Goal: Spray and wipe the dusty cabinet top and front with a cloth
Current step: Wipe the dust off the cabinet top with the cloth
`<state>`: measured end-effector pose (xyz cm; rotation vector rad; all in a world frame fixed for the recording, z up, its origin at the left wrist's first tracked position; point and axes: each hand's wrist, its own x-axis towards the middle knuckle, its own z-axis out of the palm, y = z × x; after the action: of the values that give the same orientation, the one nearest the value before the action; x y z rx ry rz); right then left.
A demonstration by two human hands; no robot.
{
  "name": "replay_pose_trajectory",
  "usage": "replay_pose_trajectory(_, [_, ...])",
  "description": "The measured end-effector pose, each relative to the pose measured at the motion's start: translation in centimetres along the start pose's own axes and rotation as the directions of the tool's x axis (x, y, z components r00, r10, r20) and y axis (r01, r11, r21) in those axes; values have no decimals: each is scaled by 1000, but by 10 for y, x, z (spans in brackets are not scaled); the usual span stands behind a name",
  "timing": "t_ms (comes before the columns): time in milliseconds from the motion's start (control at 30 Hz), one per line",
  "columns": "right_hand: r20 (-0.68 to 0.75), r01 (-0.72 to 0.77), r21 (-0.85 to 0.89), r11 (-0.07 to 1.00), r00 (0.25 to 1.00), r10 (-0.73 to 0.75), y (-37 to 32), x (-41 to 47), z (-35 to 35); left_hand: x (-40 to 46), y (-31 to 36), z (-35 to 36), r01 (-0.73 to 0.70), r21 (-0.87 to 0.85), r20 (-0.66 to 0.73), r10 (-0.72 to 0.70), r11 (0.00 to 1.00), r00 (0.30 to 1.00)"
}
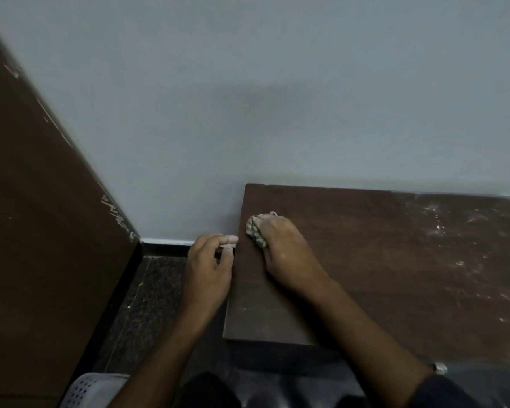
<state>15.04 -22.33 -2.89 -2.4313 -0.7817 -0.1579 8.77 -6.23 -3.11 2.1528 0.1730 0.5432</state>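
1. Progress check from my remote seat: the cabinet top [365, 260], the brown slab filling the lower right of the frame, looks maybe half wiped. The left part around the hands reads as fairly even dark wood, while the right side toward the frame edge has pale dust specks and smears all over it.

2. So by my guess what's left is the right half of the top, plus the whole front. The front is barely visible from this angle, just a dark strip under the near edge, so I can't say what state it's in.

3. No spray bottle anywhere in view, so I can't tell whether the spraying part is done.

4. Right hand [283, 254] lies palm down on the top near its back-left corner, fingers curled over a bunched-up pale cloth [255, 231] and pressing it into the wood. Only the cloth's crumpled edge peeks out past the fingertips.

5. Left hand [209, 260] hangs just off the cabinet's left edge, center of frame, fingers loosely curled with the tips against that edge. There may be something small and dark tucked under the fingers, too murky to call, so I can't tell if it grips anything.

6. Also around: a white perforated basket [92, 390] at bottom left, and a tall brown panel [42, 231] along the left side.
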Motion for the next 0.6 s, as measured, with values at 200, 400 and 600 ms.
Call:
replay_pose_trajectory(200, [98,188,98,977,975,-198,-39,-68,-3,-9,18,-1,-52,42,51,50,998,997])
replay_pose_trajectory(400, [-164,-163,-98,982,976,146,17,-83,-35,-36,30,2,-181,174,215,142,968,966])
replay_pose_trajectory(600, [-9,68,-6,998,998,-68,-47,-113,-16,-52,46,3,-213,226,208,167,951,964])
